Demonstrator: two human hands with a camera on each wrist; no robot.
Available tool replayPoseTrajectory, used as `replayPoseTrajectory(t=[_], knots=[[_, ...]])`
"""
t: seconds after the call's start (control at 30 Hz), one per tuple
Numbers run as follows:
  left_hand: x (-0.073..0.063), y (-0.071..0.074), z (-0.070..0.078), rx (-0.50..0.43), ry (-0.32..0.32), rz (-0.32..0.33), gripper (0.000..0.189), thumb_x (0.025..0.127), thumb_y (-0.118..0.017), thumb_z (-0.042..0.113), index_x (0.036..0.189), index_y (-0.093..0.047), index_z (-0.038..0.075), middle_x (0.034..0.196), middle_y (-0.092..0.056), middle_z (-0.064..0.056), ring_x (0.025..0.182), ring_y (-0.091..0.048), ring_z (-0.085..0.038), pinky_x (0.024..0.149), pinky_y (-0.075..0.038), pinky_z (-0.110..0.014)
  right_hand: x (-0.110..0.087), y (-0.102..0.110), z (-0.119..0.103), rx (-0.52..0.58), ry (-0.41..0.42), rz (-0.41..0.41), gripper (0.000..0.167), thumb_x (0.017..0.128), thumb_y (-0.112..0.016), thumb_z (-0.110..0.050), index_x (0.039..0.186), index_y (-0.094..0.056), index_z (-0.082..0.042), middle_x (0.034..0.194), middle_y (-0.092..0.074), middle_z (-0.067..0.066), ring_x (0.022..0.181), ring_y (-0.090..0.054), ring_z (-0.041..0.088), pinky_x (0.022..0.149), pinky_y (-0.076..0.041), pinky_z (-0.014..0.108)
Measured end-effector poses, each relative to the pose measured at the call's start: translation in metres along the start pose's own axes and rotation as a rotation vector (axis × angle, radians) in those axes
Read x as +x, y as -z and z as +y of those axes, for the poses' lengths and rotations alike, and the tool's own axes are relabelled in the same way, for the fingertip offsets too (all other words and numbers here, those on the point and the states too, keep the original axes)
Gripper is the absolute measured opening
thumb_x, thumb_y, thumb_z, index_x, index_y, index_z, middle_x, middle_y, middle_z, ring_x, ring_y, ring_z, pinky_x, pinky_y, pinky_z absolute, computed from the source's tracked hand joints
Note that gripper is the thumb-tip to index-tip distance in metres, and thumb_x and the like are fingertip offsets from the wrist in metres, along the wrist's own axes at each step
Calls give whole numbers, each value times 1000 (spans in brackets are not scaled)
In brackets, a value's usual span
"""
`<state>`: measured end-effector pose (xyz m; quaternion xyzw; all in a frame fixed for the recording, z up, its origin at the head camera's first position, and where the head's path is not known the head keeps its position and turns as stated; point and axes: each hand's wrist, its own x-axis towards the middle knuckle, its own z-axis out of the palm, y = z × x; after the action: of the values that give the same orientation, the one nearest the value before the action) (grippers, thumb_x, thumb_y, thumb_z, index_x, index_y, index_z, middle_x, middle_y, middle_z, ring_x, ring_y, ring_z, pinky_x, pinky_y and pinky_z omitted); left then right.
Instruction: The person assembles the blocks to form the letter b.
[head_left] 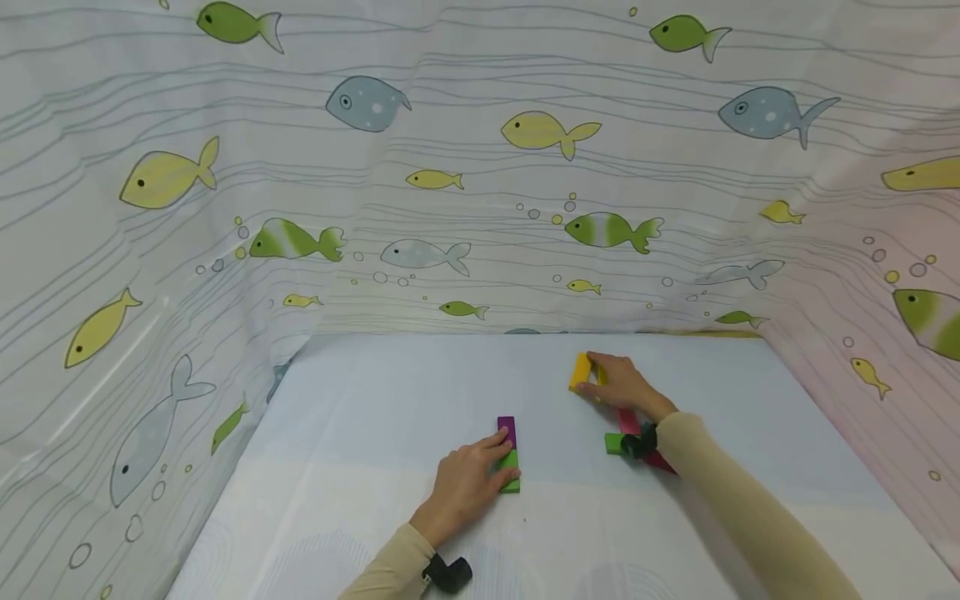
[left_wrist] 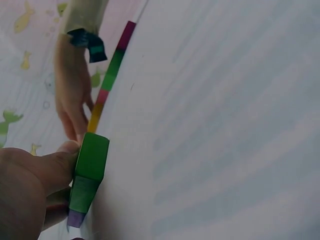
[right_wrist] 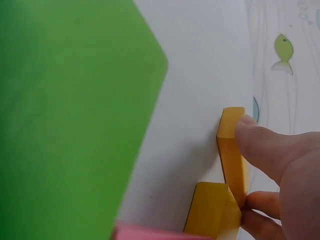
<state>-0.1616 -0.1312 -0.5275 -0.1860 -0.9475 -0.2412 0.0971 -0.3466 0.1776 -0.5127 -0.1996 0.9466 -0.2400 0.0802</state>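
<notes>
My left hand [head_left: 465, 479] grips a green block [head_left: 510, 468] and a purple block [head_left: 507, 427] lying end to end, thumb at the green one's near end and a fingertip on the purple. In the left wrist view the green block [left_wrist: 91, 160] is closest, with the purple block [left_wrist: 76, 219] beyond it. Farther back, my right hand [head_left: 622, 385] pinches an orange-yellow block [head_left: 580, 372] lengthwise between thumb and fingers. A second yellow block [right_wrist: 206, 207] lies beside that one, partly hidden by the right hand in the head view.
Just nearer than the right hand lie a pink-red block [head_left: 628, 422], a green block [head_left: 613, 443] and a dark red block [head_left: 663, 462], partly under the right wrist. A fish-patterned curtain [head_left: 480, 208] borders the white table [head_left: 375, 400] at the back and sides.
</notes>
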Motion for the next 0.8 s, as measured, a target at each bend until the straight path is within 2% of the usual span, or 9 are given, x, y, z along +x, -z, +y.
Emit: replayPoseTrajectory(t=[0.3,0.5,0.57,0.7,0.8], knots=[[-1,3,-2,5,1,-3,46,93,-81,37,131,-77,11,145,-69,-1,113,-76,-34,72,-62,-44,15,-3,-15,-29,40,-17,82,98,-74,-45,158,-44,3,161,-49,25,150,-42,50,124,-30,64],[0,3,-2,-4,0,-5,46,93,-81,37,131,-77,11,145,-69,-2,115,-76,-34,74,-62,-44,22,-8,-39,-160,60,5,77,96,-75,-48,153,-54,-2,156,-57,20,148,-41,54,122,-23,73],[1,2,-1,-8,-2,-4,46,93,-82,37,130,-77,11,145,-69,-2,115,-76,-34,75,-62,-44,24,-11,-47,-194,91,11,75,96,-75,-48,151,-56,0,155,-57,20,147,-42,55,122,-23,74],[2,3,0,-14,10,-14,46,93,-82,38,130,-77,11,145,-69,-1,116,-75,-35,77,-63,-46,28,-18,-61,-167,124,-27,74,97,-75,-44,152,-55,1,156,-56,20,148,-42,53,123,-30,68],[1,2,1,-13,25,-27,46,93,-81,39,130,-77,12,145,-69,-1,116,-75,-34,78,-63,-46,28,-25,-72,-121,116,-71,76,97,-76,-45,155,-52,-2,158,-55,17,150,-40,49,122,-33,65]])
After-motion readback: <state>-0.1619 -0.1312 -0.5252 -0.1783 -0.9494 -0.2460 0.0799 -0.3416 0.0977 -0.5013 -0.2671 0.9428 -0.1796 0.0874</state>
